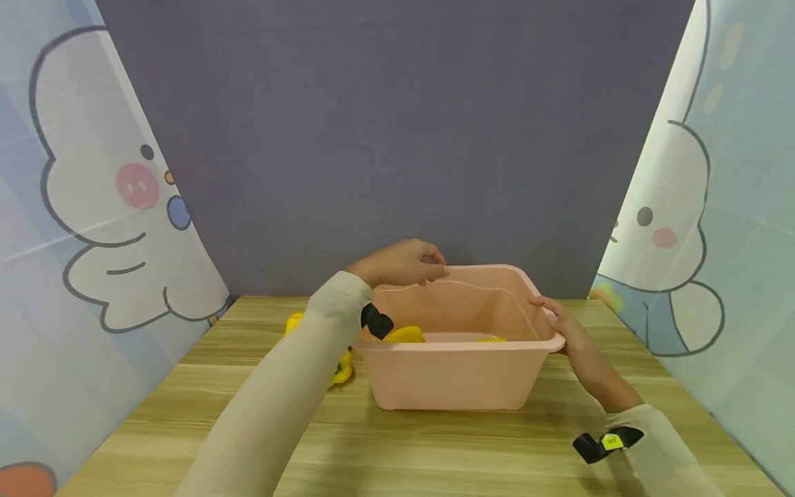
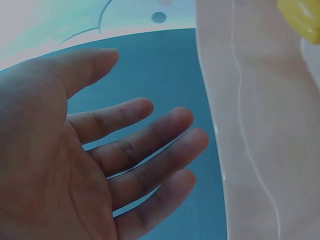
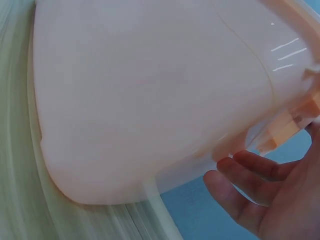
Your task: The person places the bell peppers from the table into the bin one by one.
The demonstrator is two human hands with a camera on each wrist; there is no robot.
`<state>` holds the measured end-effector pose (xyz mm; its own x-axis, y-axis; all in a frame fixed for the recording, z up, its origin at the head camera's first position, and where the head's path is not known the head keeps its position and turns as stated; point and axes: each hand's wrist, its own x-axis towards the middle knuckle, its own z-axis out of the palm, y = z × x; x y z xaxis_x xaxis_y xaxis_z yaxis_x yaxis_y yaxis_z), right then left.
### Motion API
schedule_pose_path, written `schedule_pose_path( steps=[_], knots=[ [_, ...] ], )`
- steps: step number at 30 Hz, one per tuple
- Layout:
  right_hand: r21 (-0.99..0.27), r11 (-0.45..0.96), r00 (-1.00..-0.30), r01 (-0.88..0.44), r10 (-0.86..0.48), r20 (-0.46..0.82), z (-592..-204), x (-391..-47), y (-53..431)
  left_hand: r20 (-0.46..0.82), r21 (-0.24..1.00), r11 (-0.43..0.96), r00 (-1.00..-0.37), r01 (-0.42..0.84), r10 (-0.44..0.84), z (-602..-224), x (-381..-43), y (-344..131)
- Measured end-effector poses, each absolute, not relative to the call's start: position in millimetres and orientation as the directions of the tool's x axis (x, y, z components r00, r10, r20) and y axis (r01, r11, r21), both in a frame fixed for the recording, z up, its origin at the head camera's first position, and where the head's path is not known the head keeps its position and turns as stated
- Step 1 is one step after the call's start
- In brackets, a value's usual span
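Note:
A pink plastic basin [image 1: 456, 376] stands on the wooden table. My left hand [image 1: 400, 264] hovers over its far left rim with fingers apart and slightly bent; nothing lies in the palm in the left wrist view. At the basin's right end, my right hand [image 1: 562, 324] grips the rim, its fingertips [image 3: 225, 185] against the outside beneath the edge in the right wrist view. Inside the basin lies a glossy yellow thing [image 1: 406, 335], with another yellow piece [image 1: 492, 339] showing farther right. The near wall hides their lower parts.
Left of the basin, a yellow thing with a green patch [image 1: 343, 369] lies on the table [image 1: 385, 455], partly behind my left sleeve. Another bit of yellow [image 1: 294, 322] shows beyond that sleeve. A dark grey panel [image 1: 397, 138] closes off the back, with printed cloths at both sides.

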<state>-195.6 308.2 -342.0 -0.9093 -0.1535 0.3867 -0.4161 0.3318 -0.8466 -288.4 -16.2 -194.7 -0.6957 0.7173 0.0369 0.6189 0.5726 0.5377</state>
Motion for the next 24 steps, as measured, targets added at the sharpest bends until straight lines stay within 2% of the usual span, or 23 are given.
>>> schedule_pose_path(
  steps=[11,20,24],
  knots=[
    [-0.878,0.299,-0.927,-0.374,-0.143,0.346,-336.3,-197.3,309.8,0.098,0.593,0.58,-0.765,0.558,0.636,-197.8,-281.5,-63.2],
    [-0.864,0.298,-0.914,-0.405,-0.112,0.39,-340.4,-197.2,310.0,0.173,0.569,0.583,-0.778,0.58,0.605,-208.2,-278.9,-81.8],
    [-0.861,0.298,-0.911,-0.413,-0.123,0.394,-339.9,-199.4,307.5,0.202,0.595,0.574,-0.795,0.563,0.572,-218.0,-274.2,-96.5]
  ],
)
